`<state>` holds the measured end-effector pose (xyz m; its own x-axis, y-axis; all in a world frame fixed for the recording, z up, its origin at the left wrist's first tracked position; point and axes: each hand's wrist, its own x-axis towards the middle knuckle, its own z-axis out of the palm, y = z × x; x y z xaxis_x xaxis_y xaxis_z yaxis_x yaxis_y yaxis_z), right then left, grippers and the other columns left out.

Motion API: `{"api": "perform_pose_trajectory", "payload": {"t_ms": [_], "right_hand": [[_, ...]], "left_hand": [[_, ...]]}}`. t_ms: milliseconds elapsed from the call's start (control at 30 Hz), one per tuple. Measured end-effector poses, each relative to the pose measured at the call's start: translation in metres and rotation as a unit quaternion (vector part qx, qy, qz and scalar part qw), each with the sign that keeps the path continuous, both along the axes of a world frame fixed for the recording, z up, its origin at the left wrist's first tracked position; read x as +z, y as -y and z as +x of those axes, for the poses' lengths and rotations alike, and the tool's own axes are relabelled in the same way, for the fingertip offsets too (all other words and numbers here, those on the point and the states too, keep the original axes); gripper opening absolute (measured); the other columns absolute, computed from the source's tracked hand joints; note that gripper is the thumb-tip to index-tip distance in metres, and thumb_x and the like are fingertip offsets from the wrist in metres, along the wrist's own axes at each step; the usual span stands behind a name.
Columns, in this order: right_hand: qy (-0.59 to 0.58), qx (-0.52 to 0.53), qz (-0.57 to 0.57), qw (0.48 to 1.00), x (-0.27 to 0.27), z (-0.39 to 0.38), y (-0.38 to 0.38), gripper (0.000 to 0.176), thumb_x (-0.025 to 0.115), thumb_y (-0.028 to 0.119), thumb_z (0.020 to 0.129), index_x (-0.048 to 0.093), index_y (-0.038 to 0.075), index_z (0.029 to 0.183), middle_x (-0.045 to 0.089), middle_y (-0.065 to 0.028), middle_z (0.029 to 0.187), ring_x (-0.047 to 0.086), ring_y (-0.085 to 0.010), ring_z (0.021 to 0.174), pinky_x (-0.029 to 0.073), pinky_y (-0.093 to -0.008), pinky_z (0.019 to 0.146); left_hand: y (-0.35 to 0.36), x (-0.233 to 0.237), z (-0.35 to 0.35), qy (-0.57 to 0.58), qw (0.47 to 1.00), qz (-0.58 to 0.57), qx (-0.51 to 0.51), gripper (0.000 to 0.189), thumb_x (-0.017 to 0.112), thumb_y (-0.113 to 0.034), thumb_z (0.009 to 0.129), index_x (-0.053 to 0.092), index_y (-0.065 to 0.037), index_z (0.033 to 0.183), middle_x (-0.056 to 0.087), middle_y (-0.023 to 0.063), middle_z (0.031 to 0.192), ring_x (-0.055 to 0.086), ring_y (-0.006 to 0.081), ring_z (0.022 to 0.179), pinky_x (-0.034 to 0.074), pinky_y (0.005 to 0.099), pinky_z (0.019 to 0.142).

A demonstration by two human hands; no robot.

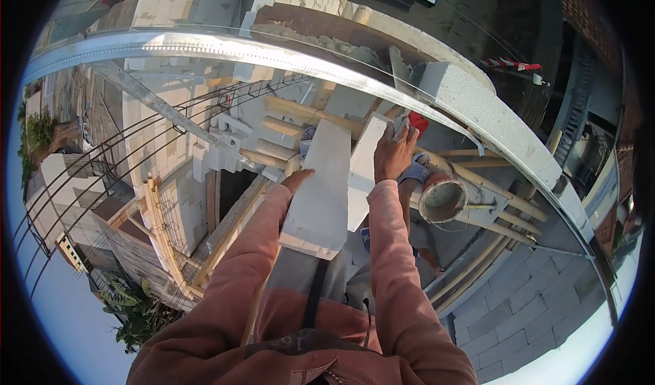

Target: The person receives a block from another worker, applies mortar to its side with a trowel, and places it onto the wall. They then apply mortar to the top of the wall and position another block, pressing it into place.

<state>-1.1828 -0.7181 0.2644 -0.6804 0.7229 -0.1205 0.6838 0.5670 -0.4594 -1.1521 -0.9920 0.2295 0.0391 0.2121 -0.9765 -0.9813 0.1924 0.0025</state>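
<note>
So, fingers first: on our left hand (pixel 295 179) they're gripping the left edge of the wide block (pixel 318 183), one digit lying on its pale face and the rest tucked out of sight. Our right hand (pixel 394 154) has its fingers bent over the far end of the narrow block (pixel 366 170), gripping it. The two blocks sit side by side in front of us, and we honestly can't tell if they touch lower down.

Just past our right hand there's something red (pixel 417 122), too covered up to name. The round bucket (pixel 443 199) is right of our forearm, its inside crusted with grey, with bamboo poles (pixel 501 192) running by it. More round poles (pixel 283 127) stick out beyond our left hand.

Further out, a shiny metal strip (pixel 273 56) arcs across the view, a rebar cage (pixel 102 154) slants off to our left, and a block wall (pixel 522 310) fills the lower right.
</note>
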Motion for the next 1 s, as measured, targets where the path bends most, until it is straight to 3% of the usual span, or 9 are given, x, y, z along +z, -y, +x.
{"api": "perform_pose_trajectory", "payload": {"t_ms": [133,167,267,367,467,600,733,867,1000], "right_hand": [[-0.025,-0.013,-0.047,0.998,-0.004,0.000,-0.001,0.038,0.055,0.033,0.099,0.059,0.004,0.122,0.060,-0.0252,0.115,0.065,-0.0379,0.097,0.054,-0.0457,0.081],[-0.036,-0.046,-0.172,0.983,-0.006,-0.001,-0.001,0.037,0.054,0.035,0.100,0.059,0.003,0.117,0.061,-0.0227,0.109,0.065,-0.0343,0.088,0.054,-0.0434,0.076],[-0.079,-0.167,-0.492,0.851,0.020,-0.004,0.004,0.039,0.050,0.039,0.102,0.058,0.001,0.105,0.060,-0.0154,0.092,0.060,-0.0241,0.066,0.052,-0.0367,0.061],[-0.182,-0.281,-0.700,0.630,0.026,-0.023,0.022,0.042,0.047,0.040,0.103,0.055,0.000,0.102,0.054,-0.0072,0.080,0.052,-0.0174,0.058,0.046,-0.0314,0.053],[-0.241,-0.274,-0.774,0.518,0.023,-0.039,0.045,0.045,0.047,0.039,0.103,0.057,-0.004,0.111,0.051,-0.0059,0.077,0.048,-0.0149,0.058,0.043,-0.0287,0.051],[-0.208,-0.231,-0.811,0.496,0.017,-0.066,0.084,0.048,0.046,0.040,0.102,0.056,-0.006,0.113,0.052,-0.0065,0.080,0.047,-0.0153,0.059,0.042,-0.0290,0.052],[-0.132,-0.181,-0.780,0.585,0.026,-0.090,0.107,0.050,0.048,0.042,0.101,0.057,-0.006,0.113,0.051,-0.0077,0.079,0.049,-0.0168,0.056,0.043,-0.0311,0.050],[0.076,0.044,-0.500,0.861,0.023,-0.083,0.086,0.053,0.049,0.045,0.100,0.064,-0.006,0.099,0.058,-0.0108,0.069,0.059,-0.0201,0.057,0.049,-0.0353,0.054],[0.166,0.208,-0.326,0.907,0.044,-0.110,0.090,0.054,0.049,0.047,0.098,0.068,-0.004,0.099,0.068,-0.0246,0.086,0.068,-0.0356,0.076,0.054,-0.0442,0.072]], "left_hand": [[0.007,-0.012,0.017,-0.015,1.000,0.007,-0.011,0.057,0.061,-0.047,0.091,0.058,-0.005,0.129,0.068,0.0135,0.114,0.068,0.0257,0.097,0.054,0.0378,0.086],[0.008,-0.017,0.017,-0.021,1.000,0.008,-0.014,0.056,0.061,-0.046,0.091,0.057,-0.005,0.129,0.068,0.0134,0.114,0.068,0.0256,0.098,0.054,0.0376,0.086],[0.009,-0.017,0.018,0.027,1.000,0.011,0.012,0.060,0.061,-0.049,0.091,0.056,-0.004,0.132,0.067,0.0136,0.116,0.068,0.0262,0.099,0.054,0.0385,0.087],[0.004,-0.012,0.015,-0.032,0.999,-0.009,-0.022,0.064,0.061,-0.048,0.089,0.057,-0.003,0.134,0.067,0.0154,0.118,0.066,0.0279,0.100,0.050,0.0390,0.089],[0.019,-0.061,0.035,-0.093,0.990,-0.021,-0.104,0.071,0.061,-0.051,0.088,0.053,-0.003,0.139,0.063,0.0183,0.128,0.062,0.0303,0.112,0.046,0.0405,0.097],[0.012,-0.079,0.042,-0.113,0.979,-0.060,-0.160,0.073,0.057,-0.054,0.089,0.051,-0.005,0.143,0.053,0.0189,0.143,0.048,0.0316,0.132,0.034,0.0410,0.110],[0.014,-0.079,0.038,-0.152,0.955,-0.058,-0.247,0.068,0.052,-0.059,0.092,0.056,-0.013,0.142,0.044,0.0166,0.153,0.036,0.0315,0.144,0.023,0.0407,0.119],[-0.001,-0.016,0.004,-0.151,0.948,-0.040,-0.279,0.074,0.053,-0.064,0.088,0.054,-0.014,0.143,0.040,0.0171,0.155,0.032,0.0306,0.146,0.021,0.0407,0.120],[-0.006,0.001,-0.002,-0.144,0.949,-0.035,-0.278,0.072,0.051,-0.061,0.089,0.048,-0.019,0.147,0.034,0.0187,0.158,0.032,0.0327,0.146,0.022,0.0417,0.120]]}}
